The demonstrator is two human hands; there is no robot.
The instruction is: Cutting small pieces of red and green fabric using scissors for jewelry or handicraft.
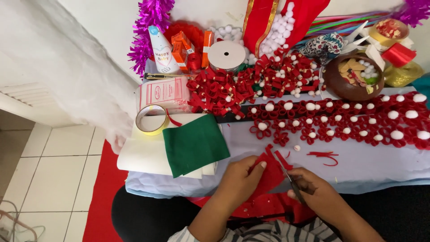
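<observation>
White table, lower centre: left hand pinches red felt, right hand grips scissors; pink-printed packet upper left.

Both forearms are reaching forward over the lap, the left hand pinching closed, the right hand curling in a grip.

I am looking down at what is appearing to be a home craft corner. A low worktop under a pale cloth is sitting against a white wall, above white floor tiles at 8 o'clock. Red felt flowers, tinsel at 11 o'clock, ribbon spools and tape are crowding it.
</observation>
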